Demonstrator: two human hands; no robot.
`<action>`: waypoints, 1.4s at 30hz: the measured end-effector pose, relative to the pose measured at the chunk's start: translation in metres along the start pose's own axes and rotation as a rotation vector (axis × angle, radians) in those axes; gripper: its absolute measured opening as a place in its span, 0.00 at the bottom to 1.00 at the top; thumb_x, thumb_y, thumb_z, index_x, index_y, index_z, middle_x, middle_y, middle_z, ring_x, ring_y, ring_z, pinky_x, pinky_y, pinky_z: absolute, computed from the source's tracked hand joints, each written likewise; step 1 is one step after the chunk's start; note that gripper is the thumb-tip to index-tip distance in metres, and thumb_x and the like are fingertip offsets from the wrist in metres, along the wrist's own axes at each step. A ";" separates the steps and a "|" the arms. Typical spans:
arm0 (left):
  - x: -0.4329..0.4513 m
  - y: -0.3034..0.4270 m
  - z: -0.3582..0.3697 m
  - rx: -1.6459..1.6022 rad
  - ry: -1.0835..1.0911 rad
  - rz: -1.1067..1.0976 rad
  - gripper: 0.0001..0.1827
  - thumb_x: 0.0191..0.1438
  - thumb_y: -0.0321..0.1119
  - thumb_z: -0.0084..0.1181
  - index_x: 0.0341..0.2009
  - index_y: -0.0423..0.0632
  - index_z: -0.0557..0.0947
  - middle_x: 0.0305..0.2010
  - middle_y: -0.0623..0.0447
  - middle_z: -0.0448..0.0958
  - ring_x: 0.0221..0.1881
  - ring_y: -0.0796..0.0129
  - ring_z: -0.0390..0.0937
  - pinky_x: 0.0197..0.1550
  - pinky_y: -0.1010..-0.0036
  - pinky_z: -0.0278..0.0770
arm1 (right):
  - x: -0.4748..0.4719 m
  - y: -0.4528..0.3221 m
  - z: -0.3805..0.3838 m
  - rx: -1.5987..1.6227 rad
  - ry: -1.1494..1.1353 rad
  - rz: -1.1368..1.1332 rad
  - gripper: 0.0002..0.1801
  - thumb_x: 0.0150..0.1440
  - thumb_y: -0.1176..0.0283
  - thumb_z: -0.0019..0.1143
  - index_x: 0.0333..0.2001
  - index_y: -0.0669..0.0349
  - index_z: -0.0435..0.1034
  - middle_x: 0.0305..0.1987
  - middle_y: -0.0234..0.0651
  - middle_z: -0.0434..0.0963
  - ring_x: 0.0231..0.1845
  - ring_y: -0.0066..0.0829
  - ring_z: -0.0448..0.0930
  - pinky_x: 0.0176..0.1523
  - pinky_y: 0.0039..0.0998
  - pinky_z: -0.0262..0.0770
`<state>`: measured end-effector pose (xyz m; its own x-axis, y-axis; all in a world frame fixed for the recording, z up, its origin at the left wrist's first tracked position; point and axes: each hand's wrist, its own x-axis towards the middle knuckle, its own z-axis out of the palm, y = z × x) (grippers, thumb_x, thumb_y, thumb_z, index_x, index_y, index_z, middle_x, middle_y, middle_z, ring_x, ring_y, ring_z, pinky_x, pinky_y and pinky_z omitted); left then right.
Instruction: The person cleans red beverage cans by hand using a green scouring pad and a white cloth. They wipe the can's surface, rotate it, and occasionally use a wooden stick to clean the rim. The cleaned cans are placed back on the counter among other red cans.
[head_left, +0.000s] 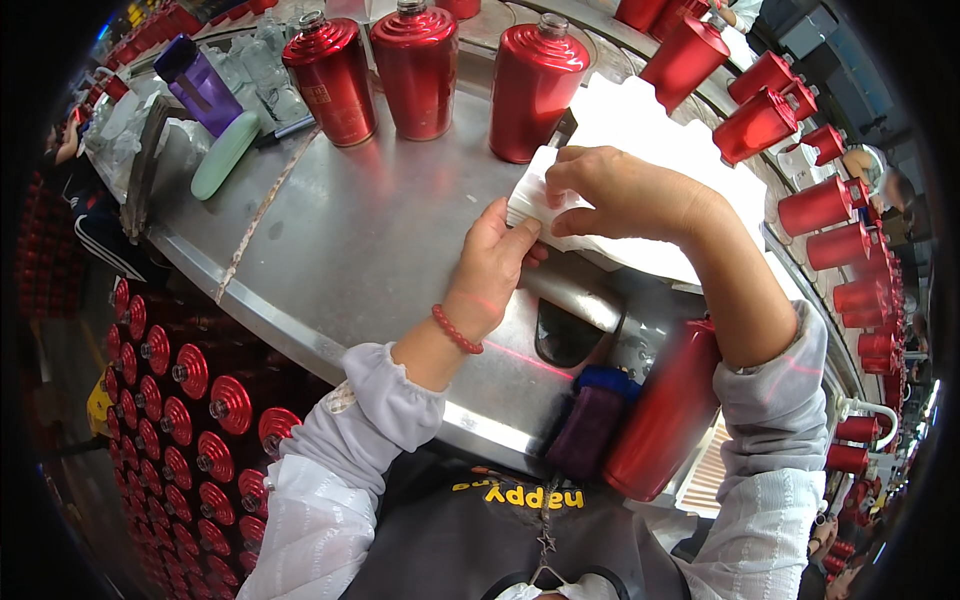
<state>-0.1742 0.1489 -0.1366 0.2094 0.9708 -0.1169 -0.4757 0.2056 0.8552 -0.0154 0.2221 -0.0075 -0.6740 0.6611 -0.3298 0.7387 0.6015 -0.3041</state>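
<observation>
My left hand (484, 270), with a red bead bracelet at its wrist, grips the near edge of a stack of thin white sheets (532, 184). Over that stack my right hand (630, 187) bends, its thumb and fingers curled at the sheets; whether it pinches one cannot be made out. Beneath and beyond it spreads a brightly lit white sheet or pile of sheets (675, 150), washed out by glare. Just past the stack stands a glossy red bottle (536, 94) with a clear glass neck. Another red bottle (664, 412) leans close to my body, below my right forearm.
Two more red bottles (416, 75) stand on the metal table (360, 217). A green case (225, 156), a marker (285, 131) and a purple bottle (199, 86) sit at left. Purple cloth (589, 427) hangs near my apron. Stacked red bottles (176, 420) fill the lower left; a bottle-lined conveyor (795, 180) curves right.
</observation>
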 end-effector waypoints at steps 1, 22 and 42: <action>0.002 -0.004 -0.004 0.000 -0.015 -0.001 0.12 0.67 0.33 0.53 0.52 0.46 0.76 0.40 0.58 0.78 0.35 0.77 0.75 0.39 0.78 0.73 | 0.000 0.001 0.001 -0.009 0.005 -0.001 0.15 0.57 0.63 0.66 0.42 0.63 0.77 0.46 0.42 0.79 0.47 0.44 0.81 0.51 0.40 0.77; 0.005 0.051 0.020 1.003 -0.019 0.903 0.16 0.63 0.30 0.55 0.55 0.44 0.79 0.52 0.51 0.79 0.53 0.63 0.73 0.60 0.67 0.65 | -0.145 0.110 0.013 0.371 0.797 0.610 0.11 0.60 0.68 0.53 0.40 0.64 0.74 0.32 0.31 0.76 0.28 0.18 0.69 0.30 0.24 0.64; 0.112 0.020 0.117 1.490 -1.097 0.247 0.23 0.56 0.34 0.60 0.58 0.54 0.85 0.54 0.45 0.82 0.76 0.41 0.47 0.71 0.54 0.59 | -0.282 0.101 0.111 0.327 1.086 0.594 0.14 0.66 0.65 0.56 0.42 0.67 0.76 0.37 0.36 0.79 0.39 0.27 0.76 0.44 0.29 0.73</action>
<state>-0.0606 0.2476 -0.0738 0.9361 0.3308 -0.1195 0.3396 -0.7613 0.5523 0.2491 0.0465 -0.0446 0.2202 0.9070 0.3589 0.7848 0.0537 -0.6174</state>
